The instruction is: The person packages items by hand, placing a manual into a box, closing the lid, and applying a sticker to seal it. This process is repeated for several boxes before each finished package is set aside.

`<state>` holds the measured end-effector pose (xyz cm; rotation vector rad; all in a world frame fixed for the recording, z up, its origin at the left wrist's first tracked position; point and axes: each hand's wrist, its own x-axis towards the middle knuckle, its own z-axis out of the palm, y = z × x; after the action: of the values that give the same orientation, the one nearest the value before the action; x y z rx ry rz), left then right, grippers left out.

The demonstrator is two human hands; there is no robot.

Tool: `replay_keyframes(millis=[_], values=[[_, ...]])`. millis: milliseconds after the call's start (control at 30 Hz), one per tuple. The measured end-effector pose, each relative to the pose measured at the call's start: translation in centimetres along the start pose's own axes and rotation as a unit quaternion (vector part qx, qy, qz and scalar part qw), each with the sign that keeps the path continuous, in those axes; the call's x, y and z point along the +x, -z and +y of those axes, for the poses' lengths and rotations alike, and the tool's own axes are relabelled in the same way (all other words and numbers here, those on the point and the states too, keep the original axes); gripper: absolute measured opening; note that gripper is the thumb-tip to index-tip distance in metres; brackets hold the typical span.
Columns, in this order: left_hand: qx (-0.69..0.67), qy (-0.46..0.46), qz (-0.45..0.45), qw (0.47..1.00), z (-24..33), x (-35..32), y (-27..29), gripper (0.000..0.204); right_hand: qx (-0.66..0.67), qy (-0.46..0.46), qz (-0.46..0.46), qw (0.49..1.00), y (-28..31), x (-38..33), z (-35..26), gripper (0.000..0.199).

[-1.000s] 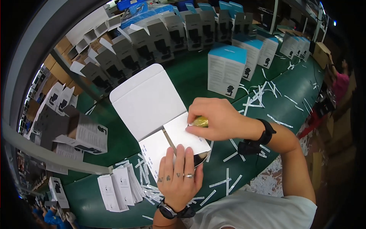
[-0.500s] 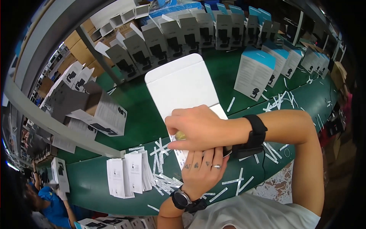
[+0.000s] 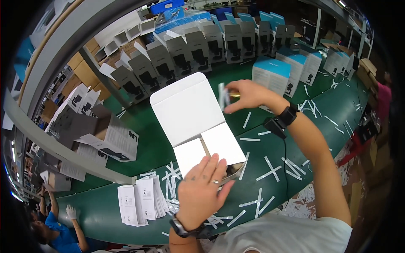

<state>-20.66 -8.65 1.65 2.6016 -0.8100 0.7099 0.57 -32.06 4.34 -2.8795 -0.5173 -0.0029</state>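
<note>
An opened white carton (image 3: 185, 110) lies in front of me, its lid folded back and its inner flaps (image 3: 222, 144) closed in with a narrow gap between them. My left hand (image 3: 203, 192) rests flat on the near part of the carton, fingers stretched and thumb apart. Off the carton's right side, my right hand (image 3: 251, 95) is raised, thumb and fingers pinching a small white strip (image 3: 221, 98). Something small and yellowish shows between those fingers; its kind is unclear. The carton's near end is partly hidden by my left hand.
White leaflets (image 3: 145, 198) stand in a stack at the left. Loose white strips (image 3: 270, 168) litter the green table (image 3: 93, 211). Grey cartons (image 3: 177, 59) line the back, blue-topped cartons (image 3: 272, 74) the right. A metal post (image 3: 63, 147) rises at left; a co-worker (image 3: 63, 230) is beyond.
My right hand has lifted off the carton's near end, away from my left hand, and moved up and right with the white strip. The inner flaps have come into view.
</note>
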Motion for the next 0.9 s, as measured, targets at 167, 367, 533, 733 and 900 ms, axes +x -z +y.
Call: replay_keyframes(millis=[167, 367, 533, 733, 900], values=[[-0.175, -0.023, -0.053, 0.983, -2.9, 0.9, 0.9, 0.047, 0.793, 0.154, -0.265, 0.526, 1.1, 0.7, -0.1, 0.042], [-0.307, 0.055, 0.072, 0.947, -3.0, -2.7, -1.9, 0.037, 0.208, 0.440, 0.003, 0.874, 1.6, -7.7, -10.4, 0.026], [-0.442, 0.187, 0.101, 0.871, -2.3, -3.5, -1.9, 0.025, 0.231, 0.447, 0.091, 0.859, 0.8, -8.2, -11.9, 0.019], [-0.389, 0.079, 0.155, 0.905, -2.8, -2.6, -1.9, 0.026, 0.247, 0.480, 0.052, 0.840, 0.8, -7.8, -12.2, 0.029], [-0.362, 0.053, 0.160, 0.917, -2.6, -2.4, -1.8, 0.026, 0.320, 0.492, -0.002, 0.810, 0.2, -7.9, -12.3, 0.029]])
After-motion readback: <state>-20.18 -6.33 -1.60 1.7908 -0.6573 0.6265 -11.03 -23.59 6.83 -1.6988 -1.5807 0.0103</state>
